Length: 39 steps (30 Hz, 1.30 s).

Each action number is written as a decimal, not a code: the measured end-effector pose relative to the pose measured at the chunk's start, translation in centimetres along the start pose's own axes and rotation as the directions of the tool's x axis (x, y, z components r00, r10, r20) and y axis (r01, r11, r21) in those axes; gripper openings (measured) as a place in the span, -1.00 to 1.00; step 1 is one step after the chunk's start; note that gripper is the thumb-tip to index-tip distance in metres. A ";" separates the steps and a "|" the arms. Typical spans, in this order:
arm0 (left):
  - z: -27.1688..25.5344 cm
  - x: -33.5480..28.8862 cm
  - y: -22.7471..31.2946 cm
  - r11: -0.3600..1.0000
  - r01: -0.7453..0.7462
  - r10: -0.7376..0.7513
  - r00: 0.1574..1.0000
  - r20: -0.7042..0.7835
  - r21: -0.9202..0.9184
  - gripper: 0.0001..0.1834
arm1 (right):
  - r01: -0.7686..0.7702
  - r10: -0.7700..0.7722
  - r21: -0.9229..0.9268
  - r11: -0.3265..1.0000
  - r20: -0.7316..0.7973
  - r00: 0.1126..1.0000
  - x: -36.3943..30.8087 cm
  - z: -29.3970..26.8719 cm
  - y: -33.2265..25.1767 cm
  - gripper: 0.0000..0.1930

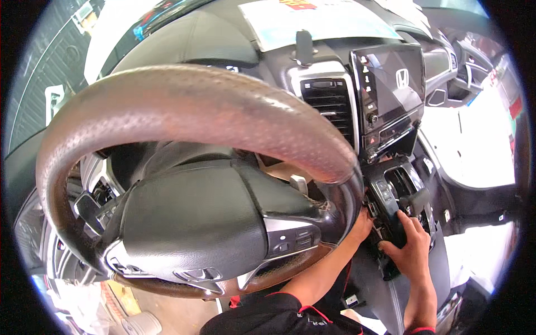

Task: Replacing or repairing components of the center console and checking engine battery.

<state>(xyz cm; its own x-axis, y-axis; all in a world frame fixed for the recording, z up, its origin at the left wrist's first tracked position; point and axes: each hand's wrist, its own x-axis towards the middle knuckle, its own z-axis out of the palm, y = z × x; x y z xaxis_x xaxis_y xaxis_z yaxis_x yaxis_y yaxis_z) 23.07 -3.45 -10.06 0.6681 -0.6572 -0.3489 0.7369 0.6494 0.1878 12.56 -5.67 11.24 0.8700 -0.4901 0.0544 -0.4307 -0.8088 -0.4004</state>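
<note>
In the head view, a black centre console trim panel (pixel 385 201) with a row of buttons sits tilted and partly lifted from the console. My right hand (pixel 412 251) grips its near end, thumb on the left side and fingers over the right, beside the gear lever (pixel 414 201). My left hand (pixel 362 226) reaches past the steering wheel to the panel's left edge. Its fingers are mostly hidden under that edge, so I cannot see what they hold. Exposed inner parts show along the panel's left side.
The brown and black steering wheel (pixel 190 106) fills the left and middle, close to my left forearm. Beyond the console stand the touch screen (pixel 393 78) and an air vent (pixel 329 103). A padded armrest (pixel 441 268) lies near my right forearm. The passenger door is open.
</note>
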 end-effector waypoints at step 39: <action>-3.5 2.9 -2.6 0.979 -0.166 0.156 0.984 0.087 0.122 -0.61 | -0.006 0.006 -0.058 0.998 0.005 1.000 0.6 -0.2 0.0 -0.13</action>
<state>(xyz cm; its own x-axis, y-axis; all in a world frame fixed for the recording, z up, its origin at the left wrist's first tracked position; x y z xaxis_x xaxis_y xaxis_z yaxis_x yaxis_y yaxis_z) 22.73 -5.75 -14.76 0.7811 -0.5789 -0.2340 0.6230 0.6976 0.3539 13.02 -6.05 11.40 0.8685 -0.4935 0.0470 -0.4492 -0.8235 -0.3466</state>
